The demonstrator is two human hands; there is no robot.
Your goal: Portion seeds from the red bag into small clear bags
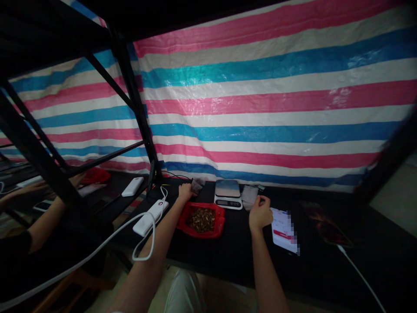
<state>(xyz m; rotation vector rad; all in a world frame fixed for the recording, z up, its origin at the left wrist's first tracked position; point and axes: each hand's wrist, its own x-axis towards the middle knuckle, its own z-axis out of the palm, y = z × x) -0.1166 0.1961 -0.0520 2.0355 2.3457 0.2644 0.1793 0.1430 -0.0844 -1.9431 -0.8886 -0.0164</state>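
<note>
My left hand (185, 191) reaches past the red tray, its fingers closed at the edge of a small clear plastic bag (197, 185) with dark contents. My right hand (260, 214) is curled, thumb and fingertips pinched at the right edge of some clear plastic bags (249, 196). Between the hands lies a red plastic-lined tray (184, 219), holding many small brownish-gold pieces (203, 218), too small to name surely. Behind it stands a white digital scale (228, 202) with a bare metal plate; its reading is not legible.
A lit phone (283, 230) lies right of my right hand, and a dark phone (334, 230) on a white cable farther right. A white power bank (150, 218) with a looped cable (153, 243) lies left. Beyond the black metal frame (138, 115), another person's arm (48, 219) rests at the neighbouring table.
</note>
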